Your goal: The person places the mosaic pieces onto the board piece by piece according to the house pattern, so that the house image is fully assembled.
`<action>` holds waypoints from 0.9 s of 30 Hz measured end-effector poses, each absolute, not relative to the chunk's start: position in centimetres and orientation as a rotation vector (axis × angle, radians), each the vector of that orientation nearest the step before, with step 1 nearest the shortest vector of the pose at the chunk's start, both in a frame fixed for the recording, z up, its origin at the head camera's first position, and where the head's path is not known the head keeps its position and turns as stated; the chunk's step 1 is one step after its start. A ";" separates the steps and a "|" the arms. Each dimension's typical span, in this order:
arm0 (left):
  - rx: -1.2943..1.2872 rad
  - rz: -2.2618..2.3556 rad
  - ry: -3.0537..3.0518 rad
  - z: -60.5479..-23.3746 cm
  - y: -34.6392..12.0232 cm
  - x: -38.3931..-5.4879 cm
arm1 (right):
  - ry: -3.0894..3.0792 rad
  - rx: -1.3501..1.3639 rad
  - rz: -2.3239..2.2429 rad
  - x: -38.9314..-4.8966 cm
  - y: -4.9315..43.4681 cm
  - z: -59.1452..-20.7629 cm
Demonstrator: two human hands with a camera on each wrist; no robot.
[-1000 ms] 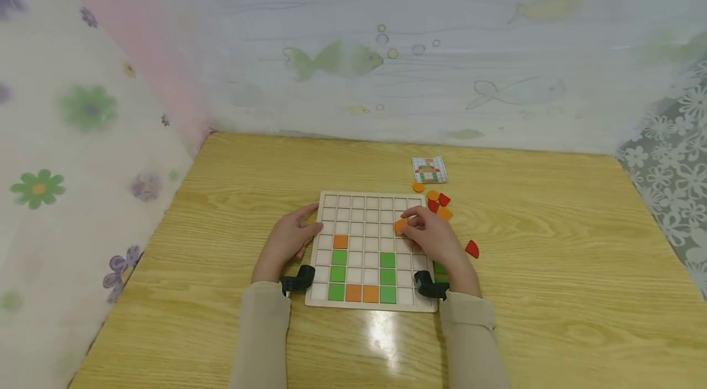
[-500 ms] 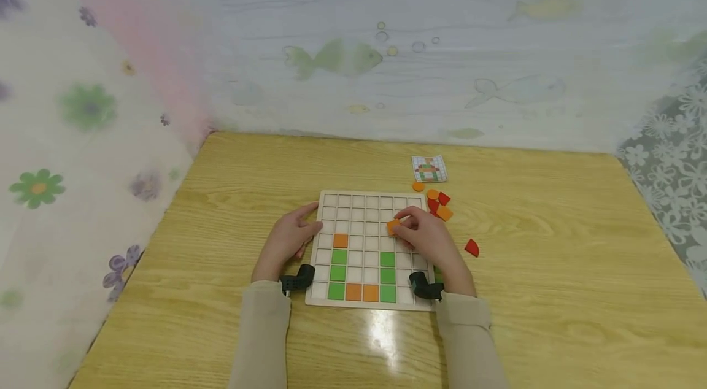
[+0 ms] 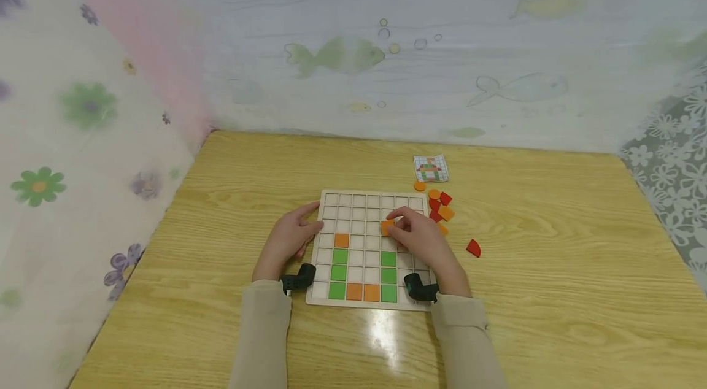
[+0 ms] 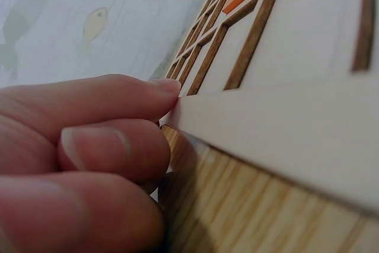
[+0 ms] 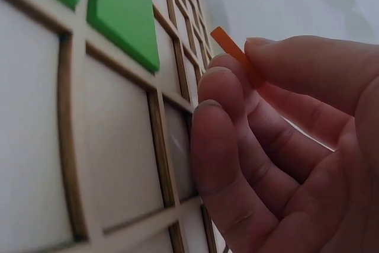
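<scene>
My left hand (image 3: 291,234) rests at the left edge of the pale wooden grid board (image 3: 350,258), its thumb touching the rim. In the left wrist view a fingertip (image 4: 169,85) meets that rim, with other fingers bent beside it. My right hand (image 3: 421,234) pinches an orange square tile (image 3: 387,227) between thumb and fingers. The tile hangs tilted over the board's right half, apart from the grid in the right wrist view. In the board lie green tiles (image 3: 389,259) in two columns, two orange tiles (image 3: 354,291) in the bottom row and one orange tile (image 3: 341,240) atop the left column.
Right of the board lie loose red pieces (image 3: 435,205) and orange pieces (image 3: 446,213). A red quarter-circle piece (image 3: 474,248) lies farther right. A small pattern card (image 3: 431,168) lies behind them on the wooden table (image 3: 552,266), which meets a painted wall at the back.
My right hand has moved left across the board with the orange tile, uncovering more loose pieces at the right. My left hand stays at the rim.
</scene>
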State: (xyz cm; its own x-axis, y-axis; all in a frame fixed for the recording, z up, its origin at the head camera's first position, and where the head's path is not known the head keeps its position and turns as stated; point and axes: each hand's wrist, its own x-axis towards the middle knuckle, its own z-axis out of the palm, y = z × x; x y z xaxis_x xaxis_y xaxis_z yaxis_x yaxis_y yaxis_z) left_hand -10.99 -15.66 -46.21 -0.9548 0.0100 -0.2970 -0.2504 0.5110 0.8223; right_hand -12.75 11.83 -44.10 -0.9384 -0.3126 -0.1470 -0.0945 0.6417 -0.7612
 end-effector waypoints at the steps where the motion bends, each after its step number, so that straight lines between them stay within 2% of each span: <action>1: -0.198 1.420 2.494 -46.2 -15.6 -11.0 | 2.599 -0.335 -1.180 -12.7 11.7 -44.1; 27: -0.214 1.397 2.503 -46.4 -15.6 -11.0 | 2.596 -0.402 -1.190 -11.8 9.7 -43.6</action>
